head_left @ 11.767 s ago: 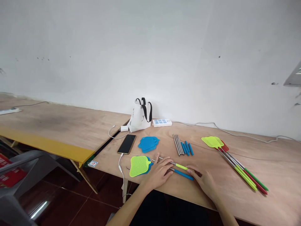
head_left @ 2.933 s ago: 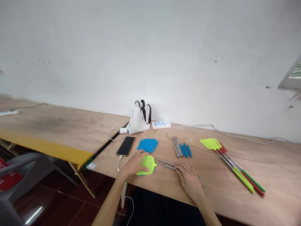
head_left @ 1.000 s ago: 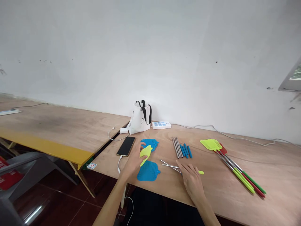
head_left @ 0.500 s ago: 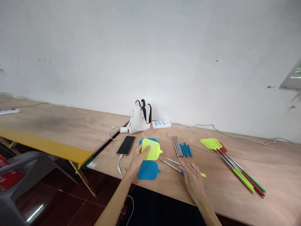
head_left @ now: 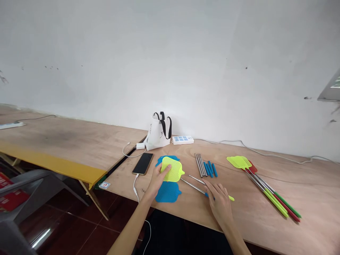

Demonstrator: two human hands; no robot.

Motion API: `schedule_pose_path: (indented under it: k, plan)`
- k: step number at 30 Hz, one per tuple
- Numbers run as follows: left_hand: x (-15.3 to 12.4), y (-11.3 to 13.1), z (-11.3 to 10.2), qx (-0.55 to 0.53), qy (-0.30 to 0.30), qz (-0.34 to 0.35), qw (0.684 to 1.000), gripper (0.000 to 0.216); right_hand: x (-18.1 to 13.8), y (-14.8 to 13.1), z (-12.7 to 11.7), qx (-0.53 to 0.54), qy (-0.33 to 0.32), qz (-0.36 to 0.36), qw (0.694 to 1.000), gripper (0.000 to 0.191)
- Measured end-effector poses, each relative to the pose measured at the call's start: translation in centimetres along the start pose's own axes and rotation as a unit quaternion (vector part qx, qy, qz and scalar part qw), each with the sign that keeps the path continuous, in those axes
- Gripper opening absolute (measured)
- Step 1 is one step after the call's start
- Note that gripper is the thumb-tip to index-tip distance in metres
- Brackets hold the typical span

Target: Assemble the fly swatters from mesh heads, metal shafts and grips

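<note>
My left hand (head_left: 158,177) pinches a yellow perforated fly swatter head (head_left: 174,170), its short socket facing right. Beneath it on the table lie a blue swatter head (head_left: 168,193) and, partly covered, more blue swatter mesh (head_left: 159,161). My right hand (head_left: 221,202) is closed over a metal swatter rod (head_left: 197,179), whose yellow handle (head_left: 231,198) sticks out past the fingers. Another rod with a blue handle (head_left: 193,185) lies alongside, its handle end running under that hand. The yellow head and the rod tips are apart.
Behind my right hand lie several grey metal tubes (head_left: 200,165) and blue grips (head_left: 210,169). Assembled fly swatters (head_left: 265,187) rest at the right. A phone (head_left: 142,163) on a cable, a white bag (head_left: 157,136) and a power strip (head_left: 182,140) stand left and back.
My right hand and the yellow-handled rod have shifted slightly to the right, the rod's tip moving a little away from me. The left hand keeps its hold on the yellow head.
</note>
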State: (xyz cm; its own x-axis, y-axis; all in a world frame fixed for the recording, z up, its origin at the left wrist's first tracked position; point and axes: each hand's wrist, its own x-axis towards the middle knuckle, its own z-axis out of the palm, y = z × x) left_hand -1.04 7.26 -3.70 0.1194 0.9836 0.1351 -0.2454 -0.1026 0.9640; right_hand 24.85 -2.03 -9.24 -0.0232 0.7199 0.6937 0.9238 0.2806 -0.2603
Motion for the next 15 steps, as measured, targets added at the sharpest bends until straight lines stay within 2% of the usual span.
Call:
schedule_pose_path:
  k: [8,15]
  plan:
    - [-0.8,0.6,1.2,0.007,-0.023,-0.040,0.999,0.056,-0.1,0.4,0.1,0.003,-0.014,-0.007,1.000,0.034]
    - [-0.8,-0.3,1.4,0.005,-0.037,-0.066,0.997,0.058,-0.3,0.8,0.4,0.012,-0.018,-0.007,1.000,0.034]
